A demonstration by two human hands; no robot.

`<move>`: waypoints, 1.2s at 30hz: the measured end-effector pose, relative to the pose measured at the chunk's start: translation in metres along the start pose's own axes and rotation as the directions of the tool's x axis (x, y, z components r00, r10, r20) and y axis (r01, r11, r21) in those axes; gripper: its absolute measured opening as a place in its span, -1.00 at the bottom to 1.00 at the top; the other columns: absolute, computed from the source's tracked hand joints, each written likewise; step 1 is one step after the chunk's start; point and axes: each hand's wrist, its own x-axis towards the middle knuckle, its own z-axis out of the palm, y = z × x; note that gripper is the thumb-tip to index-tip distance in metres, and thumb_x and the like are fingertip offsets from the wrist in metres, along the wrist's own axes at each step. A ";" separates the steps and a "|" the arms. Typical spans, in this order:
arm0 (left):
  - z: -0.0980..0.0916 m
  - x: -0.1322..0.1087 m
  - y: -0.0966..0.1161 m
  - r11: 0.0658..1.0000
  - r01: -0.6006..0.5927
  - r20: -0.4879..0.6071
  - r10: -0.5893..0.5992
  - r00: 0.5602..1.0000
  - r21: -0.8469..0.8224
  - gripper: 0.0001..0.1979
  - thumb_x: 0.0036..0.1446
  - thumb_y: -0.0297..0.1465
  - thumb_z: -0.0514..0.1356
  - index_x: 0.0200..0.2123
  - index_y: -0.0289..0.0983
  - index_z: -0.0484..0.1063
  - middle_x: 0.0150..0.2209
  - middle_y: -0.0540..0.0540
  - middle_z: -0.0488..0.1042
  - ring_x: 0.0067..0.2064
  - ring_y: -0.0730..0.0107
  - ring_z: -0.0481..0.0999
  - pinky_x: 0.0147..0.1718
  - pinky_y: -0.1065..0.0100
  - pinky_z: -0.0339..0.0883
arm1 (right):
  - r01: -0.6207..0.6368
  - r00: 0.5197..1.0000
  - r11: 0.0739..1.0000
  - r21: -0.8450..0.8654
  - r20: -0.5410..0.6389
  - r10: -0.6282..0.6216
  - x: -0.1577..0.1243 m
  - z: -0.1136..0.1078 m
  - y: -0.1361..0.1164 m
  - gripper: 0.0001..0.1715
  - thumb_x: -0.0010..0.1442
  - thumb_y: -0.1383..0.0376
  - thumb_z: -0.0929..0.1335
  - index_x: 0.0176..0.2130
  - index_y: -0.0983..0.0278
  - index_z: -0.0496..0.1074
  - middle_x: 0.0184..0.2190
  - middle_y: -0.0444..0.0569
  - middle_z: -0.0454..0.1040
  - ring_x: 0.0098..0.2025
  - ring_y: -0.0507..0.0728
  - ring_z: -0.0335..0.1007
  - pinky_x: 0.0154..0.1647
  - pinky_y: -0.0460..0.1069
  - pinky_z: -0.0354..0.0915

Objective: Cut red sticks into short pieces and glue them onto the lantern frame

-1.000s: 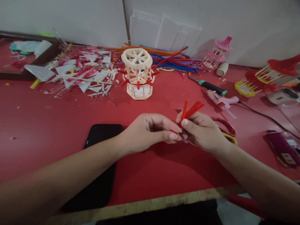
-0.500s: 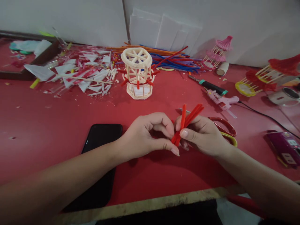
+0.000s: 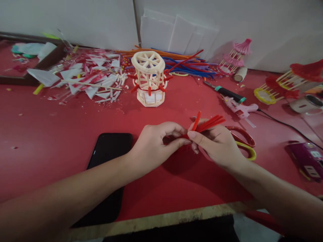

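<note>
Several red fuzzy stems (image 3: 210,123) form a small bundle that fans out up and to the right. My right hand (image 3: 218,143) pinches them between thumb and fingers. Close against it, my left hand (image 3: 161,141) has its fingers curled round the lower left end of the same bundle; part of that end is hidden by the fingers. Beyond the hands a cream lattice frame (image 3: 150,69) with red stem pieces round its middle stands upright. Red-handled and yellow-handled scissors (image 3: 248,151) lie partly behind my right hand.
A black phone (image 3: 111,148) lies under my left forearm. Paper and plastic scraps (image 3: 88,74) are heaped at the back left, coloured stems (image 3: 191,67) at the back. To the right are a pink glue gun (image 3: 239,107), a cutter (image 3: 229,94) and a purple power block (image 3: 306,159).
The red bundle has tilted further to the right and its tips are spread wider. My left thumb has moved up, and my fingers have closed nearer to the bundle's end.
</note>
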 end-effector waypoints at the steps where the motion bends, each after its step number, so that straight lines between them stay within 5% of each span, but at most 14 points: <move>1: 0.000 0.000 0.000 1.000 -0.015 -0.007 0.015 1.000 0.026 -0.94 0.14 -0.42 0.29 -0.30 -0.26 0.55 -0.35 0.03 0.64 -0.34 0.50 0.59 -0.35 0.54 0.37 | 0.016 1.000 1.000 0.003 0.001 -0.016 0.000 -0.001 0.000 -0.80 0.24 0.20 0.41 -0.35 0.27 0.42 -0.59 -0.23 0.39 -0.57 -0.06 0.35 -0.52 -0.15 0.33; 9: -0.003 0.000 0.000 0.989 -0.091 0.070 0.083 0.994 0.119 -0.79 0.19 -0.58 0.15 -0.33 -0.26 0.57 -0.42 0.08 0.60 -0.39 0.60 0.54 -0.37 0.61 0.31 | 0.020 0.969 1.000 0.010 0.246 -0.022 0.003 -0.022 0.000 -0.87 0.15 0.34 0.47 -0.22 0.26 0.54 -0.44 -0.14 0.56 -0.51 -0.03 0.46 -0.47 -0.12 0.42; 12: -0.002 0.003 0.001 0.998 0.048 0.134 -0.041 0.990 -0.048 -0.83 0.20 -0.55 0.16 -0.34 -0.29 0.56 -0.44 0.05 0.59 -0.40 0.60 0.55 -0.38 0.61 0.36 | 0.068 0.974 0.998 -0.016 0.220 -0.062 0.002 -0.023 0.001 -0.82 0.12 0.35 0.49 -0.20 0.24 0.56 -0.43 -0.12 0.61 -0.44 0.04 0.56 -0.39 -0.08 0.49; 15: -0.002 0.008 0.001 0.913 0.283 0.280 -0.201 0.939 -0.294 -0.87 0.21 -0.49 0.19 -0.38 -0.34 0.51 -0.48 0.02 0.56 -0.46 0.58 0.54 -0.42 0.57 0.43 | 0.251 0.968 0.941 -0.227 0.074 -0.240 -0.001 -0.020 0.000 -0.89 0.10 0.33 0.51 -0.29 0.20 0.58 -0.40 -0.11 0.63 -0.37 0.08 0.59 -0.33 -0.05 0.52; 17: -0.003 0.011 0.001 0.820 0.414 0.370 -0.271 0.889 -0.394 -0.88 0.21 -0.47 0.21 -0.38 -0.35 0.48 -0.49 0.02 0.56 -0.50 0.59 0.54 -0.44 0.56 0.44 | 0.370 0.915 0.834 -0.410 0.003 -0.404 -0.004 -0.017 -0.002 -0.88 0.10 0.36 0.50 -0.30 0.17 0.58 -0.37 -0.11 0.64 -0.33 0.08 0.59 -0.28 -0.03 0.52; 21: -0.004 0.012 0.001 0.710 0.501 0.443 -0.290 0.849 -0.496 -0.88 0.19 -0.44 0.25 -0.39 -0.37 0.46 -0.50 0.01 0.57 -0.52 0.60 0.53 -0.44 0.55 0.45 | 0.507 0.820 0.654 -0.561 0.080 -0.567 -0.012 -0.014 -0.011 -0.68 0.15 0.45 0.43 -0.16 0.06 0.58 -0.27 -0.10 0.65 -0.25 0.13 0.60 -0.20 0.04 0.53; 25: -0.004 0.010 0.001 0.728 0.467 0.409 -0.275 0.870 -0.502 -0.88 0.16 -0.43 0.29 -0.38 -0.37 0.47 -0.51 0.01 0.57 -0.52 0.59 0.54 -0.44 0.55 0.45 | 0.377 0.898 0.798 -0.470 -0.023 -0.439 -0.010 -0.013 -0.012 -0.83 0.13 0.38 0.47 -0.26 0.10 0.58 -0.40 -0.13 0.63 -0.39 0.09 0.56 -0.34 0.01 0.50; 29: -0.004 0.010 0.000 0.790 0.432 0.336 -0.302 0.892 -0.436 -0.89 0.18 -0.45 0.25 -0.39 -0.37 0.46 -0.51 -0.01 0.57 -0.52 0.57 0.54 -0.44 0.53 0.45 | 0.149 0.979 0.983 -0.103 -0.123 -0.161 0.001 -0.022 -0.004 -0.96 0.11 0.31 0.49 -0.33 0.19 0.58 -0.57 -0.18 0.53 -0.54 0.01 0.46 -0.50 -0.08 0.42; 32: -0.005 0.011 0.000 0.801 0.436 0.326 -0.318 0.890 -0.410 -0.87 0.19 -0.44 0.25 -0.41 -0.37 0.47 -0.52 -0.02 0.58 -0.54 0.59 0.53 -0.49 0.58 0.41 | 0.073 0.989 0.986 0.147 -0.141 -0.052 0.009 -0.030 0.000 -0.91 0.08 0.25 0.52 -0.35 0.20 0.59 -0.58 -0.17 0.52 -0.58 -0.03 0.42 -0.54 -0.11 0.41; 36: -0.005 0.011 -0.003 0.659 0.503 0.415 -0.303 0.858 -0.559 -0.84 0.12 -0.38 0.32 -0.43 -0.35 0.47 -0.55 0.01 0.55 -0.56 0.61 0.48 -0.51 0.58 0.42 | 0.014 0.987 0.948 0.317 -0.154 0.037 0.013 -0.030 -0.002 -0.83 -0.02 0.21 0.57 -0.39 0.20 0.59 -0.58 -0.18 0.50 -0.60 -0.04 0.39 -0.57 -0.11 0.42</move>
